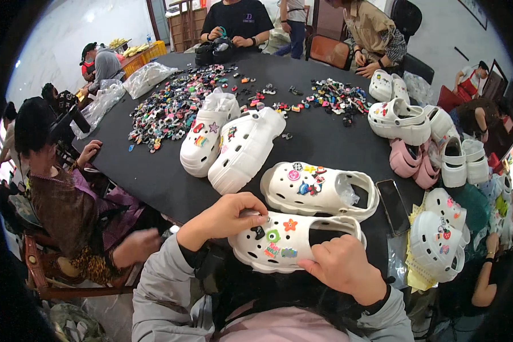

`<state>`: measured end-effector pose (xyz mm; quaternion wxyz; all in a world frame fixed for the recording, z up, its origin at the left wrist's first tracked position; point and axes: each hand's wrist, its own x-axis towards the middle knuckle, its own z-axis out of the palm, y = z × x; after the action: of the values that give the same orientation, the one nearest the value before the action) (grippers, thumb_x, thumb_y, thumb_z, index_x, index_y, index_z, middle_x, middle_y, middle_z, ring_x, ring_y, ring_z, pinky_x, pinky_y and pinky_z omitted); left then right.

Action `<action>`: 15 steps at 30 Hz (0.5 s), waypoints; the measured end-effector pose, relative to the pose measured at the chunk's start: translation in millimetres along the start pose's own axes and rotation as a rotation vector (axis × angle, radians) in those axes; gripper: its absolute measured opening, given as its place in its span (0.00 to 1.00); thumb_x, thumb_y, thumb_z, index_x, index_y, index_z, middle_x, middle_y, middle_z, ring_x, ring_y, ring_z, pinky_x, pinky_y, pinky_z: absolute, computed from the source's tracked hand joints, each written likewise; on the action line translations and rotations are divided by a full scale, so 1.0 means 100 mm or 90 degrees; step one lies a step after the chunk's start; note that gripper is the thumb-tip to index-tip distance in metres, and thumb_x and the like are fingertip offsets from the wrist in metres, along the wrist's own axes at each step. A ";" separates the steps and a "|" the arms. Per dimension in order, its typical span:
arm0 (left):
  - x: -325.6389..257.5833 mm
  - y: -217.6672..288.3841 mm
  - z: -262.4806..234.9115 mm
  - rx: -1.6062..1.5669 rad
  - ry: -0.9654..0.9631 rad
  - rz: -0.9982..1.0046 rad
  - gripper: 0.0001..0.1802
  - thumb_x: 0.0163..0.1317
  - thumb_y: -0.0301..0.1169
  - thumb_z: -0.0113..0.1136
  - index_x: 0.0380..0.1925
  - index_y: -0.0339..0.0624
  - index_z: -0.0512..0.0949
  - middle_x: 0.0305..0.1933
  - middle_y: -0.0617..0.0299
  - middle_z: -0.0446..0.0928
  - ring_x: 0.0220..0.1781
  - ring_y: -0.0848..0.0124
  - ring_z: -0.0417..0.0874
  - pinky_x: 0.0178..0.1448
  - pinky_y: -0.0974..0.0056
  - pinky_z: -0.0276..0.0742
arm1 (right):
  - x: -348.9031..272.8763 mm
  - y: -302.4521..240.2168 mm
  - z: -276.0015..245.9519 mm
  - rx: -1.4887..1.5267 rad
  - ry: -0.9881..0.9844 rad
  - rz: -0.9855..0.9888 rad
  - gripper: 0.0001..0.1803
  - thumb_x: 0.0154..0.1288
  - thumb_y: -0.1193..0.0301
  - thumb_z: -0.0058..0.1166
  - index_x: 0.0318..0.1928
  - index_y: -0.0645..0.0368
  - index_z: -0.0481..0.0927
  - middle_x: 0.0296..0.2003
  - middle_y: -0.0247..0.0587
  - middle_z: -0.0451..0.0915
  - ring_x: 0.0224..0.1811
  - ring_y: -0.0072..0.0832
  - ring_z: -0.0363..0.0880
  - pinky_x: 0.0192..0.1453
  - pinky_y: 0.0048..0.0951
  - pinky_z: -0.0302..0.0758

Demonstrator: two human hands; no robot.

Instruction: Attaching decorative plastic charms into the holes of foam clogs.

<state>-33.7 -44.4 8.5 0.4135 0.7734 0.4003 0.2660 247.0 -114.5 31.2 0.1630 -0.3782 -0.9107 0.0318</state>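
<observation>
**Both hands on the white clog at the table's near edge**

I am seeing my left hand (229,215) curling over the toe of a white clog (293,242), fingers closed down on its front. My right hand (341,263) is gripping the clog's near side by the heel opening, thumb pressing its rim. The clog is lying sideways at the near edge of the black table (154,176), already carrying colourful charms (273,235). Just behind it a second decorated clog (319,191) is lying, with a dark phone (393,206) to its right. Farther out a pair of white clogs (228,142) is resting, and beyond them loose charms (171,108) are lying spread out.
</observation>
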 end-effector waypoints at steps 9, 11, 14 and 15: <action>0.15 0.20 0.02 0.070 -0.055 0.027 0.12 0.61 0.30 0.64 0.42 0.36 0.81 0.43 0.56 0.80 0.45 0.64 0.81 0.50 0.63 0.76 | 0.10 0.46 -0.33 -0.085 0.060 0.056 0.39 0.46 0.54 0.70 0.51 0.72 0.73 0.48 0.56 0.75 0.55 0.49 0.73 0.60 0.42 0.71; 0.21 0.27 0.01 0.064 -0.057 0.026 0.11 0.61 0.30 0.64 0.42 0.36 0.81 0.42 0.56 0.80 0.45 0.65 0.81 0.49 0.63 0.76 | 0.16 0.52 -0.28 -0.045 0.021 0.075 0.41 0.46 0.54 0.72 0.53 0.72 0.70 0.50 0.60 0.75 0.54 0.53 0.73 0.58 0.44 0.72; 0.36 0.37 -0.04 0.103 -0.058 0.077 0.10 0.62 0.29 0.63 0.41 0.36 0.80 0.39 0.56 0.81 0.41 0.65 0.82 0.44 0.63 0.77 | 0.26 0.61 -0.17 -0.009 0.033 0.077 0.41 0.47 0.55 0.71 0.54 0.73 0.70 0.49 0.60 0.76 0.52 0.54 0.74 0.58 0.44 0.72; 0.43 0.40 -0.05 0.107 -0.055 0.031 0.10 0.62 0.29 0.63 0.40 0.36 0.80 0.36 0.56 0.81 0.38 0.64 0.82 0.42 0.63 0.77 | 0.29 0.64 -0.13 0.005 0.046 0.087 0.35 0.49 0.58 0.69 0.51 0.70 0.72 0.46 0.58 0.77 0.49 0.53 0.75 0.54 0.43 0.73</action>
<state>1.8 -19.8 48.5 0.3575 0.8255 0.3842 0.2078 275.6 -50.0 40.0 0.1950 -0.4394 -0.8763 0.0329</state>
